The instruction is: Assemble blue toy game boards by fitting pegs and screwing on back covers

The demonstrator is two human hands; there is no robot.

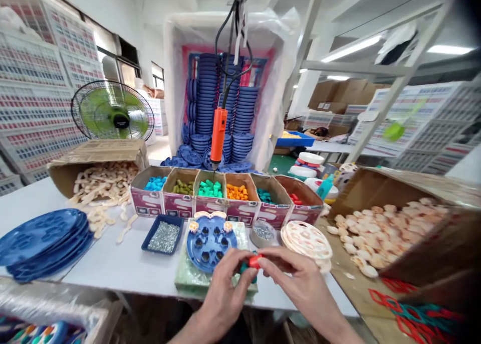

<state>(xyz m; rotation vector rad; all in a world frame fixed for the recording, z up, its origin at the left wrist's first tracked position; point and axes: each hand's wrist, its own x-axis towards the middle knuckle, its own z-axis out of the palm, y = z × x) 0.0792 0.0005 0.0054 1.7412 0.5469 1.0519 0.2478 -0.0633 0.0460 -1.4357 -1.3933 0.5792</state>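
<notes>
My left hand [231,281] is closed around small teal plastic pieces [244,268], partly hidden by its fingers. A small red plastic piece [255,261] is pinched in the fingertips of my right hand [295,273], touching my left fingers. Just beyond my left hand lies a round blue plastic plate [211,239] with several dark holes and cream-coloured parts along its far edge. It rests on a green block [184,271]. Past my right hand stands a stack of cream discs [306,238], beside a round dish of small metal parts [263,232].
A row of cardboard bins [210,203] holds coloured pieces. An orange electric screwdriver [218,136] hangs above them. A blue tray of screws [163,235] and stacked blue plates [45,241] are left. Cartons of cream parts stand at left [99,153] and right [398,264].
</notes>
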